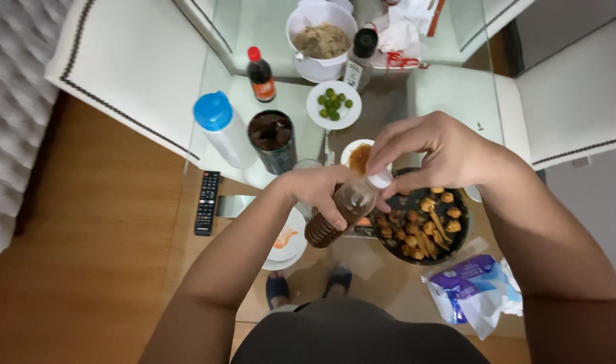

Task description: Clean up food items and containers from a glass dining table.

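Head view, read left to right. A black remote control [207,202] lies at the edge of the glass worktop [389,283], with a blue-capped white bottle [222,135] and a dark filled tumbler [272,140] further in.

The left hand [318,192] is clenched round the body of a small bottle of brown liquid [342,210], held tilted in the air, neck toward the right. The right hand [433,152] pinches its white cap [380,179].

Directly below and to the right sits a dark pan of fried pieces [422,226]; a small saucer of orange sauce [357,156] stands just behind.

Risks, as judged: with the bottle tilted, a loosened cap could let liquid run over the fingers, pan or glass. The cap could drop into the food. A bottle slipping from the grip would strike the glass.

A blue and white packet [473,286] lies at far right.
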